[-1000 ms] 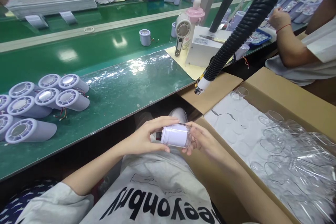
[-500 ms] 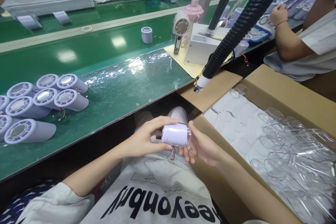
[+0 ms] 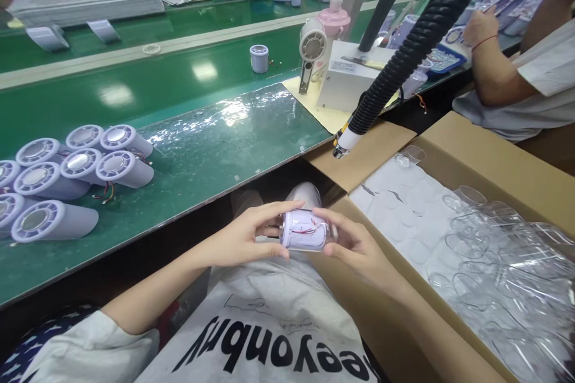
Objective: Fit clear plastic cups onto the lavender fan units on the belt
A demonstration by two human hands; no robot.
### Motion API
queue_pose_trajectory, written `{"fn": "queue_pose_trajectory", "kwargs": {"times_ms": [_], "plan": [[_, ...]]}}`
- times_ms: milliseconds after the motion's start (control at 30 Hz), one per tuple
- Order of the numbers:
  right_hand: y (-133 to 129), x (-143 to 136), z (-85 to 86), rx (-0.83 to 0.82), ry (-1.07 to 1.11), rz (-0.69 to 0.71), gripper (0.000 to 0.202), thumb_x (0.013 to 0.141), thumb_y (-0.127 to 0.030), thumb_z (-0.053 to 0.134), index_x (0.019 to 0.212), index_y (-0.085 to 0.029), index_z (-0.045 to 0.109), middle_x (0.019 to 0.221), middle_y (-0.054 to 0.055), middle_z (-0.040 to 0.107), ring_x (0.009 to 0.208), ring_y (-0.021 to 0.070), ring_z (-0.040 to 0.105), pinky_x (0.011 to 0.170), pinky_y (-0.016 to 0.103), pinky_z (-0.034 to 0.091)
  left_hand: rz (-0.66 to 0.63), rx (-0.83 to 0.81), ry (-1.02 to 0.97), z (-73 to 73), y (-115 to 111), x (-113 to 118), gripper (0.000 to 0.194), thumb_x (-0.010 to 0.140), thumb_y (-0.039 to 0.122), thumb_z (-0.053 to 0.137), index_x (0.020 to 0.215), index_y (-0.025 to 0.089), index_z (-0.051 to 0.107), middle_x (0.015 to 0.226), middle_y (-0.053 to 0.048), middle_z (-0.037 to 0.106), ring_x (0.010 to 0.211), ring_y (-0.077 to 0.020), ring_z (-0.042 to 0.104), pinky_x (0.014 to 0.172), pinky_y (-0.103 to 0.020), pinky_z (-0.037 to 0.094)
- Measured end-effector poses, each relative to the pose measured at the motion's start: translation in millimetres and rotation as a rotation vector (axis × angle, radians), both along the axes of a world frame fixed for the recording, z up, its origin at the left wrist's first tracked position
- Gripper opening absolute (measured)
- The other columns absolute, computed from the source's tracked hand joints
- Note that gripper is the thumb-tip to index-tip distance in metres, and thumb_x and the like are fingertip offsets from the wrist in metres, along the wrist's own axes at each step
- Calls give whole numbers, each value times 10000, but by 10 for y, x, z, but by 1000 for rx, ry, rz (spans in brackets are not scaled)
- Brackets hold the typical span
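Note:
Over my lap, both hands hold a lavender fan housing (image 3: 302,231), a short cylinder lying on its side with thin red and dark wires along it. A clear plastic cover (image 3: 309,248) surrounds the cylinder, its see-through wall showing at the lower edge and right end. My left hand (image 3: 251,233) grips the left end between thumb and fingers. At the other end, my right hand (image 3: 359,245) closes its thumb and fingers on the clear cover. The palm-side fingertips of both hands are partly hidden.
Several lavender fan housings (image 3: 58,222) lie on the green bench (image 3: 215,158) at left. To the right stands a cardboard box (image 3: 498,158) with several clear covers (image 3: 503,251). A black flexible hose (image 3: 404,48) with a nozzle hangs above its edge. A co-worker's hand (image 3: 480,27) is at far right.
My right hand has turned and now grips the right end from above and below. The clear cover now reaches over the housing, and the wires that hung below lie along the cylinder.

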State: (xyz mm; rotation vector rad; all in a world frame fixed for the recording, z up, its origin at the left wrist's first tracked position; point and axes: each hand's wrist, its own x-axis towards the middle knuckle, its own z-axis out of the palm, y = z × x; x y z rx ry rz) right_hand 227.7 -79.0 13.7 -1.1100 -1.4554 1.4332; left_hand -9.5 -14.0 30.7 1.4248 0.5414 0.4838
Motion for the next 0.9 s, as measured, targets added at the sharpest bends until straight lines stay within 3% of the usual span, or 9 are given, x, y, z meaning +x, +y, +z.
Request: {"fn": "queue_pose_trajectory", "kwargs": {"times_ms": [133,267,400,500,667,767,900], "plan": [[-17,-27,19,-30,-25,-37,436,811,-318,756,1232,-337,648,1203,27,665,960,231,667,824,372,581,-19,-46,0,-53,-23,-2,724,780,179,729,1421,337,432,1422,-84,516,1234,-249,572,1045,-409,474],[-17,-39,26,-149,34,-34,474,772,-343,789,1226,-314,658,1072,22,724,930,240,678,840,392,569,-46,-54,0,-117,-16,-10,746,774,176,737,1429,338,417,1405,-81,525,1230,-245,568,1020,-386,490],[-28,-19,13,-213,110,-17,516,764,-377,795,1247,-275,645,1102,49,718,987,259,669,863,401,561,-75,-55,20,-97,3,-2,709,802,211,711,1437,298,409,1368,-99,536,1178,-240,592,993,-384,498],[-46,-24,7,-161,92,-49,493,787,-359,781,1255,-303,637,1049,31,731,926,229,682,827,361,570,-34,-23,45,-53,-14,63,660,796,259,712,1401,248,448,1306,-103,560,1119,-230,604,952,-360,508],[-92,-82,13,-21,-28,-81,419,828,-268,745,1231,-338,650,1006,-7,735,796,170,688,716,282,591,184,59,171,-31,-92,218,386,778,253,696,1143,161,615,1056,-64,637,830,-155,608,707,-252,499],[-140,-112,-3,74,-24,-113,427,853,-229,712,1256,-343,629,1012,-13,730,782,157,685,691,262,600,200,93,203,-29,-110,238,354,776,196,656,1128,163,626,1025,-51,638,826,-158,597,695,-255,478],[-188,-124,-47,150,-64,-153,452,847,-209,712,1268,-347,622,1119,-1,706,819,166,691,716,274,620,123,185,187,-26,-90,202,389,804,181,620,1191,202,593,1109,-44,611,919,-168,591,770,-268,475]]}}
